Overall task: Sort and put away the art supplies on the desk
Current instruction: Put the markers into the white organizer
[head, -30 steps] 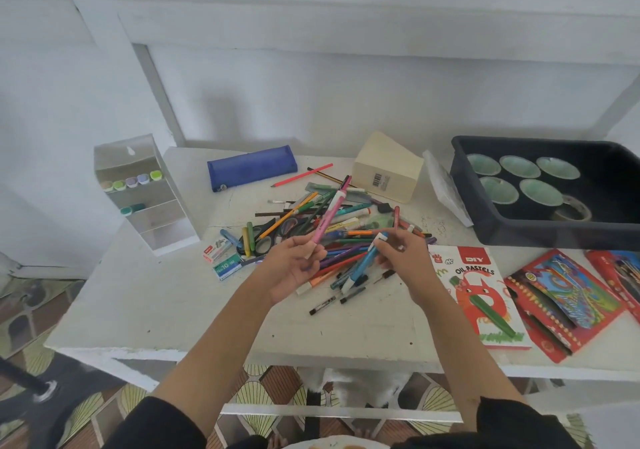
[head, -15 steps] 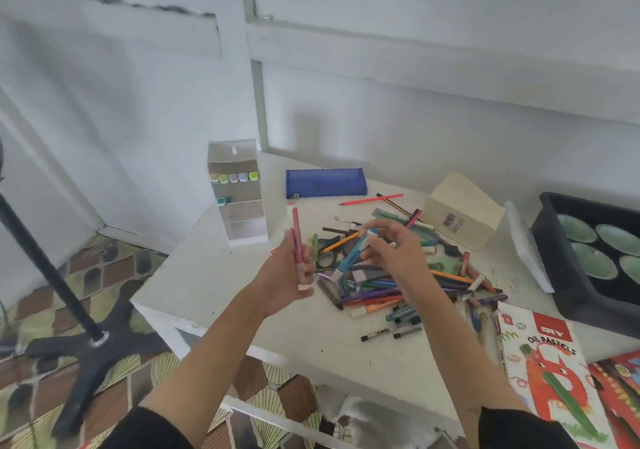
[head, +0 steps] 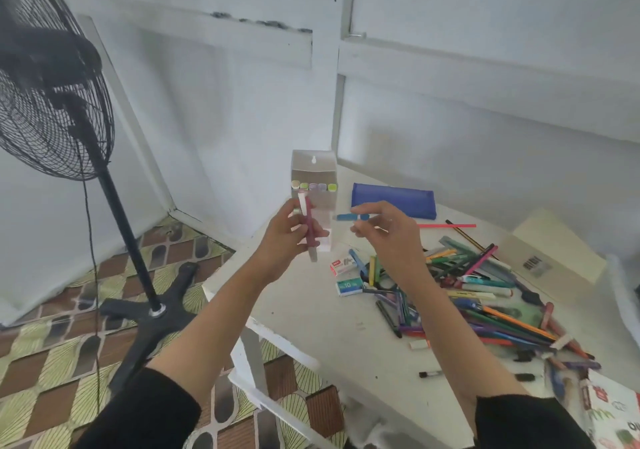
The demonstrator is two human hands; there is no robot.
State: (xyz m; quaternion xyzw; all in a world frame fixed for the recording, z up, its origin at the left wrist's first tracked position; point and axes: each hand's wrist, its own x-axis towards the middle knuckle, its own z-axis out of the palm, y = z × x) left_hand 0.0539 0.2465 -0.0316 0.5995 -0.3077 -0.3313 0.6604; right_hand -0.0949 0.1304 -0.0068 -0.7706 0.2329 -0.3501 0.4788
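Above the white desk [head: 311, 317], the left hand [head: 282, 237] grips a pink marker [head: 309, 228] upright and the right hand [head: 384, 230] pinches a blue marker [head: 349, 217], both before the clear marker organizer [head: 314, 174].

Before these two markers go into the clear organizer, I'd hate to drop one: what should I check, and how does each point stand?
1. Left hand grips pink marker: ok.
2. Right hand pinches blue marker: ok.
3. Clear organizer stands upright on desk: ok.
4. Free slot below its top row: cannot tell, hands hide it.
5. Both markers capped: cannot tell.
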